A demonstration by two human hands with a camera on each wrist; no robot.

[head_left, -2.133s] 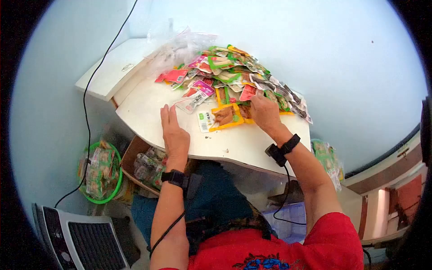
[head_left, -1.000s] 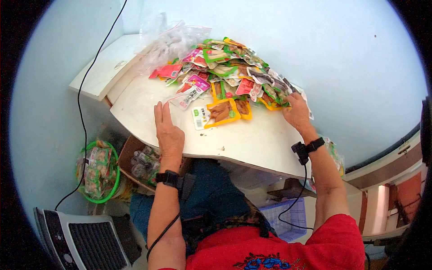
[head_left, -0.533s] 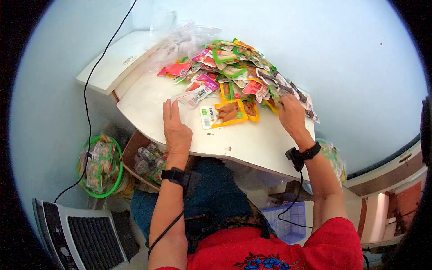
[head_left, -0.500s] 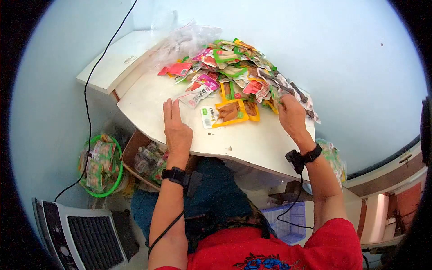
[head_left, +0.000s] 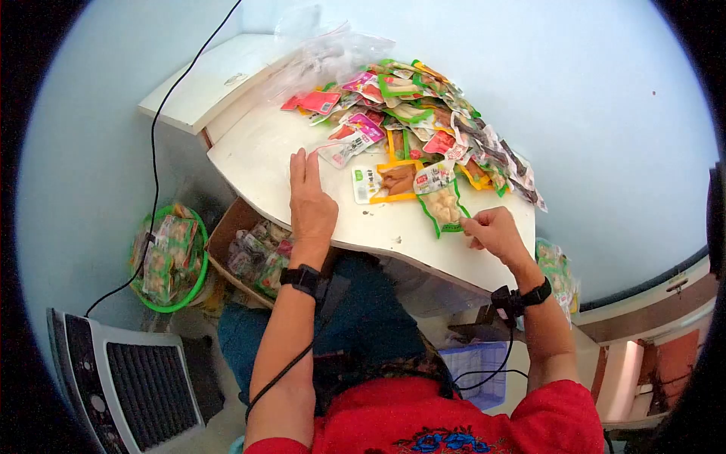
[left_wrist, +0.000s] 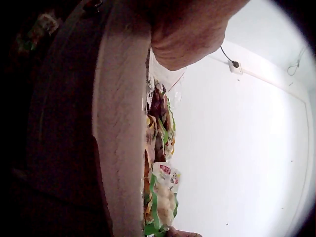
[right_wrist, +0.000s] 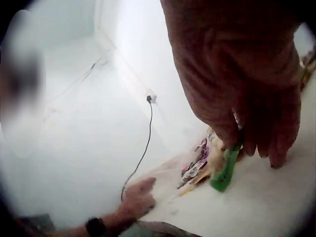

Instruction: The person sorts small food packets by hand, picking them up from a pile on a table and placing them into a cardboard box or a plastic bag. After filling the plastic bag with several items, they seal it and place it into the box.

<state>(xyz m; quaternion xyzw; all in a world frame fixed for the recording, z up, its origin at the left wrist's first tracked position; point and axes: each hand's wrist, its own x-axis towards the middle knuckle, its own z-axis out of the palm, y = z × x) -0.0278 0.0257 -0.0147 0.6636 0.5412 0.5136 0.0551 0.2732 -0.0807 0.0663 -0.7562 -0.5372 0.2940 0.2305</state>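
While the left hand (head_left: pixel 312 208) is held over the near edge of the white surface (head_left: pixel 253 151), fingers straight and nothing gripped, a purple-topped packet (head_left: pixel 353 140) is seen near its fingertips. Farther right, a yellow-edged packet (head_left: pixel 393 182) is partly covered, in the head view, by a green-edged packet (head_left: pixel 441 203); whether the two touch cannot be told. The green-edged packet's lower edge is pinched by the right hand (head_left: pixel 495 233), thumb against finger. Behind, packets are heaped in a pile (head_left: pixel 423 102). With only an edge gripped, the packet could be twisted loose, or its neighbour dragged if caught; slippery wrappers might be sent sliding if the pile were knocked. Dark characters and a red mark (left_wrist: pixel 165 169) are printed on the green-edged packet; no brand can be read.
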